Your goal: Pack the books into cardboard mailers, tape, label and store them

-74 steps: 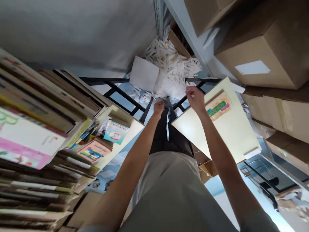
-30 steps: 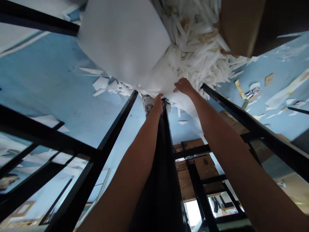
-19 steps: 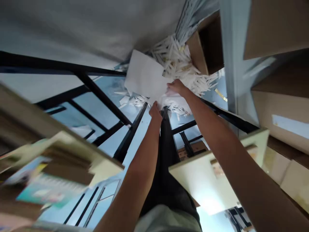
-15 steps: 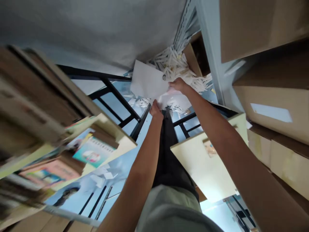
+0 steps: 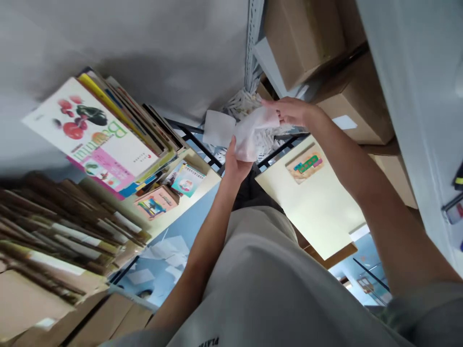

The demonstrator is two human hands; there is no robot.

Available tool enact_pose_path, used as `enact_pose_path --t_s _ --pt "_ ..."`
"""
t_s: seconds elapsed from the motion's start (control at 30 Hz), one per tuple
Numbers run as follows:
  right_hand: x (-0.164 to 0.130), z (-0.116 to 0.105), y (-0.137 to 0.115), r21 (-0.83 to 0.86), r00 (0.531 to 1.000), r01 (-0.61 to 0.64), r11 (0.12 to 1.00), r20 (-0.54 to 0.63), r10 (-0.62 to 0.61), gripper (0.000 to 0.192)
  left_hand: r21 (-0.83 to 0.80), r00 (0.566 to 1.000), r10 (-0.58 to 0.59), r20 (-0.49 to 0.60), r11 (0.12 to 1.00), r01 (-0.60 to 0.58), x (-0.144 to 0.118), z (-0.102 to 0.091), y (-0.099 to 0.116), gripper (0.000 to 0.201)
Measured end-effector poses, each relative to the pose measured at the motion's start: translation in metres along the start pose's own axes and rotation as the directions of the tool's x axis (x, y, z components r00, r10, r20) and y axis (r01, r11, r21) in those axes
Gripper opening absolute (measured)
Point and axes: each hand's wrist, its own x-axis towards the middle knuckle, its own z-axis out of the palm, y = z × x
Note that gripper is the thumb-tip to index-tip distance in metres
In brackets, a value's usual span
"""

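Note:
Between my two hands a thin white sheet of paper (image 5: 249, 132) is held up, bent in the middle. My left hand (image 5: 237, 161) grips its lower left part, thumb in front. At the sheet's upper right corner, my right hand (image 5: 289, 111) pinches the edge with its fingers. Just left of it, another white sheet (image 5: 219, 127) lies lower down, near the dark frame. Beneath and behind the paper spreads a heap of white paper strips (image 5: 240, 103) on the floor, partly covered by the sheet and my right hand.
A stack of books (image 5: 108, 140) stands on the left above a cream tabletop (image 5: 200, 166) with small boxes. To the right is another cream tabletop (image 5: 304, 207) bearing a colourful picture card (image 5: 306, 164). Cardboard boxes (image 5: 361, 106) fill the right-hand rack. Loose papers (image 5: 168, 253) lie on the floor.
Both hands have come up closer to me with the sheet, and my right hand has moved rightward along its edge. The other white sheet stays below. My view has shifted, showing more of the books.

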Motion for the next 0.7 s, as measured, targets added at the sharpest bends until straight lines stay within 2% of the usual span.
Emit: enact_pose_path --t_s 0.07,0.1,0.17,0.27,0.33,0.4,0.43,0.5,0.57,0.7 --pt "-0.028 -0.010 0.000 0.090 0.979 0.045 0.995 0.194 -0.062 0.052 -0.070 0.998 0.019 0.061 0.997 -0.015 -0.027 0.004 0.009 0.046" --pt "-0.039 -0.015 0.001 0.128 0.963 0.084 0.988 0.243 -0.113 0.054 -0.109 0.996 0.036 0.076 0.994 -0.028 -0.038 0.005 0.012 0.039" --pt "-0.056 -0.022 0.006 0.189 0.951 0.174 0.966 0.224 -0.215 0.060 -0.173 0.994 0.068 0.085 0.984 -0.052 -0.059 0.003 0.019 0.028" --pt "-0.076 -0.029 0.014 0.315 0.923 0.276 0.908 0.176 -0.342 0.068 -0.217 0.991 0.070 0.115 0.975 -0.043 -0.085 -0.002 0.034 0.025" --pt "-0.092 -0.032 0.016 0.329 0.894 0.285 0.900 0.248 -0.374 0.069 -0.220 0.985 0.051 0.164 0.975 -0.014 -0.100 -0.003 0.045 0.032" --pt "-0.111 -0.033 0.017 0.296 0.873 0.265 0.918 0.329 -0.359 0.066 -0.200 0.975 0.011 0.223 0.979 0.034 -0.113 0.000 0.054 0.049" --pt "-0.122 -0.033 0.018 0.305 0.874 0.265 0.915 0.325 -0.362 0.063 -0.182 0.967 -0.014 0.253 0.981 0.062 -0.118 0.003 0.057 0.059" --pt "-0.145 -0.035 0.021 0.402 0.883 0.297 0.866 0.230 -0.409 0.062 -0.142 0.948 -0.048 0.314 0.985 0.097 -0.128 0.009 0.059 0.078" --pt "-0.166 -0.039 0.026 0.463 0.877 0.342 0.818 0.157 -0.455 0.069 -0.115 0.935 -0.028 0.354 0.991 0.073 -0.137 0.016 0.056 0.091" --pt "-0.206 -0.054 0.045 0.289 0.869 0.364 0.885 0.236 -0.434 0.063 -0.049 0.906 -0.025 0.422 0.998 0.050 -0.158 0.031 0.049 0.093"
